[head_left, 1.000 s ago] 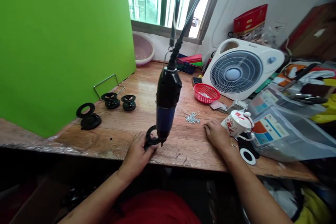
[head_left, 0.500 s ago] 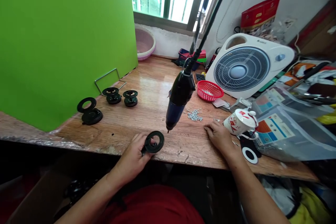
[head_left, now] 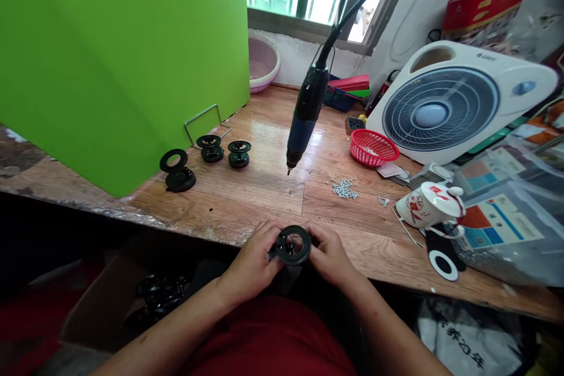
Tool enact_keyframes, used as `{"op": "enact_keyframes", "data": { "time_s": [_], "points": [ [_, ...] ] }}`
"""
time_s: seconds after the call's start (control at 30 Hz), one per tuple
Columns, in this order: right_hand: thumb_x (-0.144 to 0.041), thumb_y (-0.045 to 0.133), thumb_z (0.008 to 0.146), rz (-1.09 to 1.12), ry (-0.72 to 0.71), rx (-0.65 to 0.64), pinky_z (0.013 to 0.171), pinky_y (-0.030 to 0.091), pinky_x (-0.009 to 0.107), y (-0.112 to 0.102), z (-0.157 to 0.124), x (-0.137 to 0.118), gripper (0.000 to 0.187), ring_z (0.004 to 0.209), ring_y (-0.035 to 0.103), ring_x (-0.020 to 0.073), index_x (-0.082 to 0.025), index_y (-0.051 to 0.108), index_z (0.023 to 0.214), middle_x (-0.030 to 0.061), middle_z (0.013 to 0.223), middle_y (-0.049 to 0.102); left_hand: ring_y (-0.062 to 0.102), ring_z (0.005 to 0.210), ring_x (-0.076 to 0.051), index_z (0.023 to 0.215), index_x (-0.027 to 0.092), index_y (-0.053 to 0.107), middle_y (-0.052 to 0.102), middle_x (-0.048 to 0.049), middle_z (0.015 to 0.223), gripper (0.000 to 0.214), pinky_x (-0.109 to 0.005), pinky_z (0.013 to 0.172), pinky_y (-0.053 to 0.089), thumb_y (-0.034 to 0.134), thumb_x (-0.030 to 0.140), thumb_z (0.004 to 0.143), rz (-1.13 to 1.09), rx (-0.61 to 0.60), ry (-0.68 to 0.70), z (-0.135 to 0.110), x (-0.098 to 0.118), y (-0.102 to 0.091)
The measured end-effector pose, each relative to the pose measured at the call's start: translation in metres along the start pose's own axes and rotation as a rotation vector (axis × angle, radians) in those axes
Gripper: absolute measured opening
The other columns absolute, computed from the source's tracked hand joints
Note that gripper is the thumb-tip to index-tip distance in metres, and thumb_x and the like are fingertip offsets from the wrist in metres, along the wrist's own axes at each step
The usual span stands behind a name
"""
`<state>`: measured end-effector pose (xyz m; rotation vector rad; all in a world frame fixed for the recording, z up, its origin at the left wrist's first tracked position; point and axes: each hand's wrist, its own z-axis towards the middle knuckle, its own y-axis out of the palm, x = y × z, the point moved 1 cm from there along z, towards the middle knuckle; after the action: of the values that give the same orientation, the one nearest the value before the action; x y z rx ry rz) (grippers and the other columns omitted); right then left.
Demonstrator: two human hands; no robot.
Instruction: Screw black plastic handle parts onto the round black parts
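At the table's front edge, my left hand (head_left: pixel 259 254) grips a black ring stand (head_left: pixel 294 245) by its left side, the ring facing up. My right hand (head_left: pixel 330 249) closes on the ring's right side; whether a small part is also between its fingers is hidden. A dark electric screwdriver (head_left: pixel 304 108) hangs from its cable above the table, bit pointing down, beyond my hands. To its right lies a pile of small silver screws (head_left: pixel 344 188). A few thin metal pins (head_left: pixel 383 201) rest nearer the lidded mug.
Three similar black stands stand at left: one (head_left: pixel 180 178) tilted open, another (head_left: pixel 211 148) by a wire bracket, and a third (head_left: pixel 238 154). Rightward are a red basket (head_left: pixel 373 148), a box fan (head_left: pixel 440 103), a lidded mug (head_left: pixel 429 205), a white ring (head_left: pixel 443 265) and clear bins (head_left: pixel 511 229).
My right hand has left the pins beside the mug and come to the black ring stand. My left hand has brought the stand closer to my body. The view has shifted.
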<state>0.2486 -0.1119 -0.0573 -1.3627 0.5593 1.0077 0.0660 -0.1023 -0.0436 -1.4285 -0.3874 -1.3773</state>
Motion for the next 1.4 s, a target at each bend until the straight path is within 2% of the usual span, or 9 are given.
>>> {"op": "enact_keyframes", "data": {
  "time_s": [0.63,0.7,0.8,0.87,0.93,1.03,1.13,1.3,1.4],
  "points": [
    [-0.032,0.051,0.091,0.096,-0.049,-0.273,0.071,0.043,0.027,-0.016,0.001,0.0,0.02,0.074,0.054,0.0149,-0.018,0.063,0.085,0.0022,0.078,0.059,0.05,0.105,-0.023,0.111,0.019,0.058,0.059,-0.0095,0.113,0.028,-0.037,0.093,0.041,0.053,0.015,0.084,-0.015,-0.019,0.029,-0.001,0.0,0.001],
    [-0.034,0.052,0.09,0.141,-0.059,-0.201,0.07,0.044,0.027,-0.02,0.008,-0.003,0.02,0.074,0.055,0.0151,-0.019,0.063,0.084,0.0024,0.078,0.059,0.049,0.108,-0.023,0.113,0.02,0.058,0.058,-0.0095,0.116,0.033,-0.038,0.095,0.039,0.052,0.011,0.082,-0.007,-0.011,0.042,-0.002,-0.001,0.002],
    [-0.043,0.055,0.087,0.332,-0.09,0.083,0.079,0.047,0.033,-0.028,0.026,-0.019,0.026,0.09,0.058,0.0194,-0.022,0.058,0.101,0.0052,0.096,0.061,0.049,0.106,-0.025,0.11,0.019,0.06,0.059,-0.0102,0.112,0.032,-0.04,0.095,0.039,0.055,0.013,0.079,-0.016,-0.009,0.053,-0.006,0.0,0.002],
    [-0.056,0.057,0.081,0.475,-0.139,0.164,0.085,0.048,0.038,-0.033,0.041,-0.037,0.049,0.103,0.055,0.0232,-0.026,0.049,0.119,0.007,0.114,0.056,0.052,0.101,-0.025,0.103,0.018,0.061,0.062,-0.0102,0.106,0.025,-0.039,0.092,0.041,0.058,0.017,0.078,-0.154,-0.01,-0.022,-0.012,0.005,0.002],
    [-0.063,0.06,0.074,0.577,-0.176,0.11,0.086,0.049,0.041,-0.037,0.056,-0.058,0.064,0.103,0.056,0.0248,-0.028,0.045,0.125,0.0072,0.119,0.054,0.057,0.093,-0.022,0.093,0.017,0.06,0.064,-0.0087,0.1,0.017,-0.035,0.086,0.044,0.063,0.022,0.077,-0.466,0.026,-0.205,-0.016,0.011,0.0],
    [-0.051,0.071,0.071,0.685,-0.172,0.029,0.072,0.053,0.038,-0.038,0.071,-0.083,0.054,0.074,0.059,0.0178,-0.026,0.052,0.115,0.0028,0.092,0.06,0.062,0.08,-0.018,0.082,0.016,0.059,0.067,-0.0066,0.089,0.016,-0.029,0.072,0.049,0.066,0.028,0.075,-0.984,0.133,-0.543,-0.02,0.018,-0.003],
    [-0.038,0.078,0.068,0.767,-0.159,-0.005,0.065,0.054,0.034,-0.034,0.072,-0.095,0.053,0.066,0.057,0.0144,-0.025,0.053,0.114,-0.0006,0.08,0.057,0.06,0.066,-0.014,0.079,0.013,0.063,0.066,-0.0053,0.076,0.022,-0.022,0.054,0.046,0.067,0.034,0.074,-1.131,0.252,-0.78,-0.019,0.02,-0.006],
    [-0.028,0.082,0.063,0.797,-0.204,-0.134,0.062,0.056,0.036,-0.023,0.059,-0.107,0.062,0.074,0.058,0.0177,-0.026,0.05,0.117,0.0015,0.086,0.056,0.06,0.063,-0.012,0.081,0.013,0.065,0.066,-0.0023,0.071,0.022,-0.02,0.055,0.045,0.074,0.029,0.069,-1.194,0.387,-0.802,-0.018,0.018,-0.004],
    [-0.024,0.076,0.069,0.805,-0.238,-0.038,0.056,0.053,0.031,-0.015,0.052,-0.117,0.052,0.067,0.054,0.0142,-0.028,0.049,0.113,-0.001,0.081,0.052,0.062,0.067,-0.011,0.08,0.012,0.064,0.068,-0.003,0.074,0.022,-0.022,0.065,0.047,0.075,0.026,0.068,-1.23,0.411,-0.75,-0.018,0.018,0.0]
  ]
}}
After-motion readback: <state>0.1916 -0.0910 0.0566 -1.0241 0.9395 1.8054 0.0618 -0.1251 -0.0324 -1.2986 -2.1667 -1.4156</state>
